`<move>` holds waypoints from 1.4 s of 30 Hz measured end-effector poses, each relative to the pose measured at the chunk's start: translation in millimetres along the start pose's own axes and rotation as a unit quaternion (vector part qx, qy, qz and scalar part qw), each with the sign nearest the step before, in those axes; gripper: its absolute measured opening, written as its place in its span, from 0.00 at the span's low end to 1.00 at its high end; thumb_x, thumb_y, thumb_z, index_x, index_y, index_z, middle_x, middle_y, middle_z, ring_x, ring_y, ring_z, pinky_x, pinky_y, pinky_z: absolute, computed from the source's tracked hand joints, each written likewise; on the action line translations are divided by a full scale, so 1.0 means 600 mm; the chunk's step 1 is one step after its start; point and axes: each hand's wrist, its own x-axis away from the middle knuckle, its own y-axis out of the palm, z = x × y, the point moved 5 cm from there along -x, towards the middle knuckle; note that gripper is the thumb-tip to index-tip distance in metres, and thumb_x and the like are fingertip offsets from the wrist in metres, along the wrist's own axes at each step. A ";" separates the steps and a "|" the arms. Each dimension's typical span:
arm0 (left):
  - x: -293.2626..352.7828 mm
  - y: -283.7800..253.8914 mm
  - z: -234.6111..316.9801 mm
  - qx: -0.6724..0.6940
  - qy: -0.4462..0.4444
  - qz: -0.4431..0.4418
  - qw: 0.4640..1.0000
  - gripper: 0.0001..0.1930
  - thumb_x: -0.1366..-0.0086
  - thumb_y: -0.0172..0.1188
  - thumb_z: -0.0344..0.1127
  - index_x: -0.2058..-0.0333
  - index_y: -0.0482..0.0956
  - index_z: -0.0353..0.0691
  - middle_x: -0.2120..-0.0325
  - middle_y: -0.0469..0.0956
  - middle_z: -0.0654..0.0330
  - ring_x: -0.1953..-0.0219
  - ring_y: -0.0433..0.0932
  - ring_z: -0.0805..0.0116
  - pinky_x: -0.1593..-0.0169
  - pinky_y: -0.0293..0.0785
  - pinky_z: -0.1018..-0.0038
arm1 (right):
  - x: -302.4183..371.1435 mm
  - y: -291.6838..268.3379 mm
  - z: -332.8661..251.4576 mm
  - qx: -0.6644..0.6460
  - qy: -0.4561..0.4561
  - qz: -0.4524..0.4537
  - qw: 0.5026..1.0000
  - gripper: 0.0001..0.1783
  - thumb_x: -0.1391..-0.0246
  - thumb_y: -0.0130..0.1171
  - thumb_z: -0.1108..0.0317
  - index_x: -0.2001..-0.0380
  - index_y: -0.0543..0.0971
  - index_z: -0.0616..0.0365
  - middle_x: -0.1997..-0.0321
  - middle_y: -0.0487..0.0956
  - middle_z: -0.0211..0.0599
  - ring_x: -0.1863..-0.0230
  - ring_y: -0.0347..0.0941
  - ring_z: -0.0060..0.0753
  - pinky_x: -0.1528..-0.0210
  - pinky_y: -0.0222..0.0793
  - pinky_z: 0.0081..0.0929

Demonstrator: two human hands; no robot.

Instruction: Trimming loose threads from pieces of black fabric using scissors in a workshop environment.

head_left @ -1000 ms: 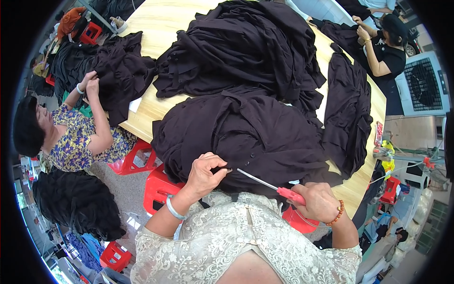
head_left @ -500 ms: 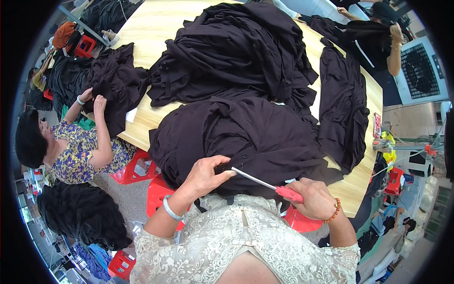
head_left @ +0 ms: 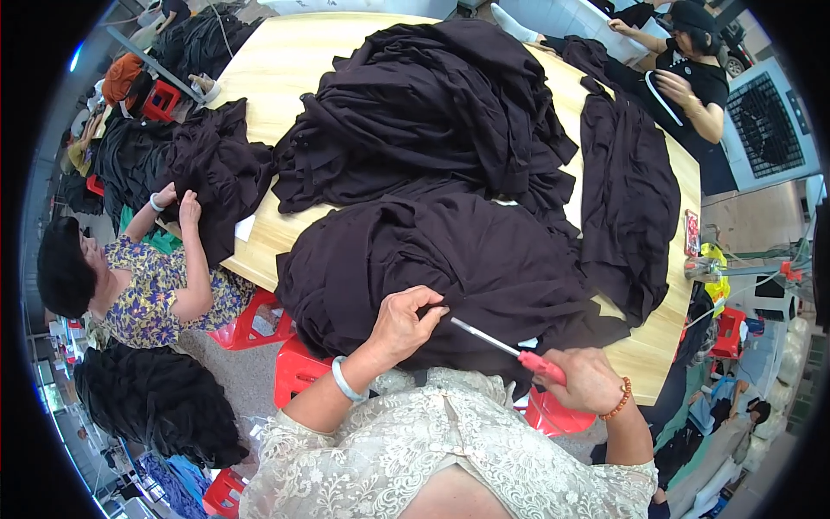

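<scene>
A heap of black garments point(head_left: 510, 251) lies on the near side of the table, in front of me. Over its near edge my left hand point(head_left: 406, 322) is closed, thumb and forefinger pinching a bit of the black cloth; the exact spot pinched is partly hidden. My right hand point(head_left: 584, 379) wraps round the red handle of a tool with a slim straight metal shaft point(head_left: 488, 335). Its shaft points up and left, the tip just right of my left fingertips and apart from them. What kind of tip it has is too small to tell.
A larger black garment pile point(head_left: 432, 112) fills the table's middle, with a long stack point(head_left: 627, 199) to the right. At left a person point(head_left: 143, 285) handles black cloth; another person point(head_left: 692, 95) stands far right. Red stools point(head_left: 298, 372) and a dark fabric bundle point(head_left: 160, 402) are by the table.
The tool's tip has come away from my left fingertips, and my right hand has shifted slightly right and down. My left hand has moved slightly right. A button seen before is now hardly visible.
</scene>
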 end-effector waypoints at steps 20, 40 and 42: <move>-0.208 -0.348 0.238 -0.110 0.232 0.271 0.927 0.07 0.39 0.63 0.29 0.65 0.81 0.33 0.77 0.76 0.70 0.73 0.70 0.85 0.69 0.66 0.85 | -0.216 -0.215 0.118 0.122 -0.053 0.428 0.894 0.19 0.45 0.57 0.64 0.54 0.72 0.62 0.59 0.76 0.61 0.62 0.75 0.64 0.61 0.74 0.50; 0.175 -0.254 -0.104 -0.051 -0.299 0.137 0.943 0.18 0.50 0.73 0.36 0.65 0.78 0.32 0.73 0.74 0.60 0.72 0.72 0.73 0.65 0.72 0.76 | -0.160 -0.035 0.082 -0.107 0.035 0.248 0.962 0.18 0.58 0.71 0.70 0.63 0.77 0.63 0.70 0.76 0.45 0.67 0.76 0.48 0.64 0.70 0.35; 0.207 -0.238 -0.122 -0.136 -0.260 0.178 0.939 0.23 0.53 0.74 0.36 0.61 0.76 0.31 0.68 0.75 0.57 0.69 0.73 0.67 0.62 0.74 0.71 | -0.159 -0.022 0.035 -0.117 0.001 0.231 0.966 0.28 0.62 0.73 0.69 0.54 0.75 0.61 0.59 0.75 0.44 0.58 0.75 0.46 0.56 0.72 0.35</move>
